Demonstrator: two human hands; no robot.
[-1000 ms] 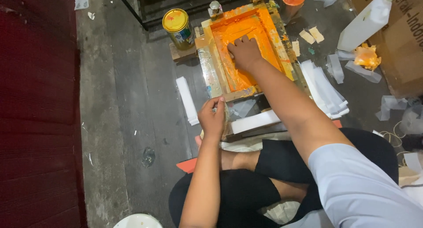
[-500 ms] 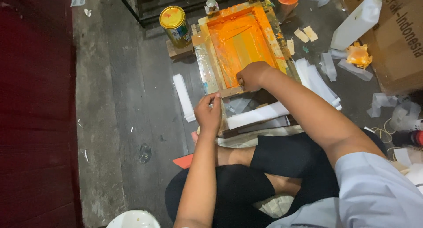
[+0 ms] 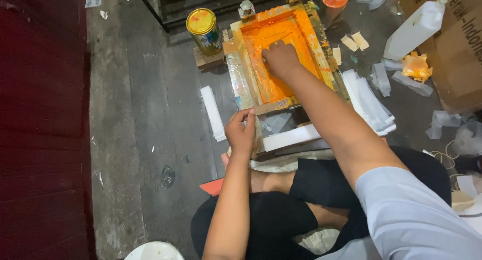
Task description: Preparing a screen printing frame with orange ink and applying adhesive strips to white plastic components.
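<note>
The wooden printing frame (image 3: 281,59) lay on the grey floor (image 3: 150,114) at the twelve o'clock part of the view, its inside coated in orange ink. The right hand (image 3: 280,58) rested inside the frame on the orange screen, fingers curled together over something beneath the palm; what it pressed could not be told. The left hand (image 3: 241,132) sat at seven o'clock from the frame, just beside its near left corner, thumb and fingertips pinched together at the frame's edge. A white slab (image 3: 291,138) lay under the frame's near end, just at three o'clock of the left hand. At nine o'clock from the frame a white strip (image 3: 213,112) lay on the floor, apart from it. A yellow-lidded tin (image 3: 203,30) stood at ten o'clock, near the frame's far left corner. At three o'clock a stack of white sheets (image 3: 369,102) lay beside the frame. Further out, at two o'clock, a white plastic bottle (image 3: 415,29) leaned against a cardboard box (image 3: 452,54)
</note>
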